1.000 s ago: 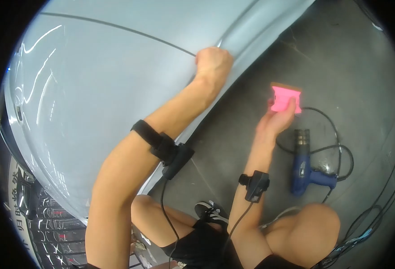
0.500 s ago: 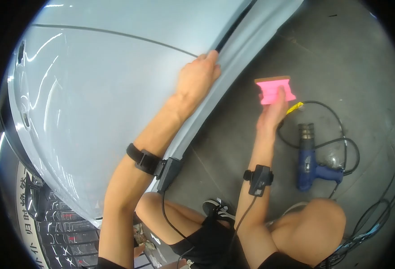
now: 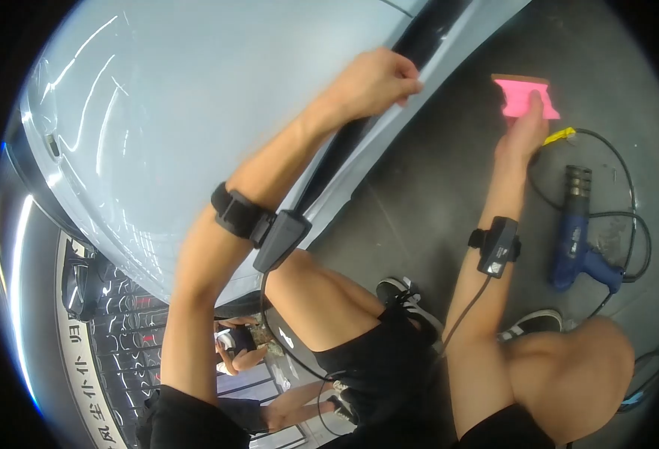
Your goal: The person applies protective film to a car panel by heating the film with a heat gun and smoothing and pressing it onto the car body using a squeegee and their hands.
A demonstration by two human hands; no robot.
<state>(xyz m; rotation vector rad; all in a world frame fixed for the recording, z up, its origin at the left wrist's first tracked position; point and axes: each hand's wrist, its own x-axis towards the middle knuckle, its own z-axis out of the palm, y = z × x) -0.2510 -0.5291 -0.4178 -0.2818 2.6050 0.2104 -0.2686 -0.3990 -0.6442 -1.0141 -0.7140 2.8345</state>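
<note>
My left hand (image 3: 380, 81) is closed at the lower edge of a glossy pale-blue car panel (image 3: 217, 97). Its fingertips pinch the pale film (image 3: 460, 56) that runs along this edge with an uneven border. Between panel and film shows a long dark gap (image 3: 428, 36). In my right hand (image 3: 523, 136), held out over the floor, is a pink squeegee (image 3: 520, 99) with a brown edge strip. The thumb lies across its front, and the squeegee is apart from the car.
A blue heat gun (image 3: 571, 247) lies on the grey floor (image 3: 427, 202) right of my right forearm, its black cord (image 3: 630, 179) looped beside it. More cables (image 3: 648, 367) lie at lower right. Other people (image 3: 240, 348) are visible at lower left, near a dark shelf rack (image 3: 127, 329).
My left hand has drawn the film outward from the panel, and the dark gap has widened. The squeegee stays in my right hand; the view has shifted.
</note>
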